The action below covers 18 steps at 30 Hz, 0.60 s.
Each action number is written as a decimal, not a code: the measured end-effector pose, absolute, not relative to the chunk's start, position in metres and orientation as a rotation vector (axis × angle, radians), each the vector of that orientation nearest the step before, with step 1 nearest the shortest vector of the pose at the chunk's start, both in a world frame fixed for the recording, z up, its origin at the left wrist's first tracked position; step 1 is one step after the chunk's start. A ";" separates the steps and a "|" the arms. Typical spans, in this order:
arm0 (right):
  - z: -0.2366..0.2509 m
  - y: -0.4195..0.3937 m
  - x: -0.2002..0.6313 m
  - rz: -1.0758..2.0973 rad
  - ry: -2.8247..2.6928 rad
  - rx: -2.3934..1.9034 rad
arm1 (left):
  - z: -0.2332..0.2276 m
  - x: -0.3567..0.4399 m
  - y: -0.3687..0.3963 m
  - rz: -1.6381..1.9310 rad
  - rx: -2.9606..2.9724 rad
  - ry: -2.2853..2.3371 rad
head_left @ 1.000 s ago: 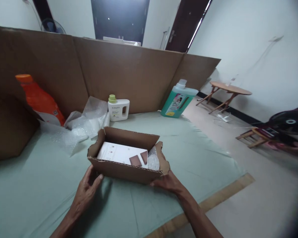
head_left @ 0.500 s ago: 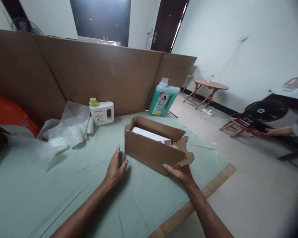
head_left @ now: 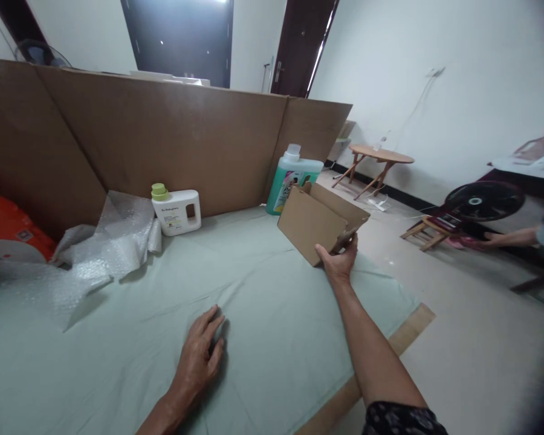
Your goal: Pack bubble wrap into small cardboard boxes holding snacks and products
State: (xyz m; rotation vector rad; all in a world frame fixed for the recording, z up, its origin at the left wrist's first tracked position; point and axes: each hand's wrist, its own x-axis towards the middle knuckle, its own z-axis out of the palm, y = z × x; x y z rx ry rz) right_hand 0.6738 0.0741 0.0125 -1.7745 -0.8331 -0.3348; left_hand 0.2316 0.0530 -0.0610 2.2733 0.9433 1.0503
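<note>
The white plastic jug with the green cap [head_left: 178,211] and the teal detergent bottle [head_left: 288,177] bore printed labels, too blurred to read.

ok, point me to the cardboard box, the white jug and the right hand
cardboard box [head_left: 309,222]: head view, on its plain outer side wall.
white jug [head_left: 178,212]: head view, on its front label.
right hand [head_left: 340,263]: head view, on the back of the hand, below the box.

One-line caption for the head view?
Right hand lifts a cardboard box off the green sheet; left hand rests flat.
</note>
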 end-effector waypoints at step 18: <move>0.009 0.102 0.670 -0.297 -0.768 -1.926 | -0.065 0.235 0.054 1.127 2.390 0.905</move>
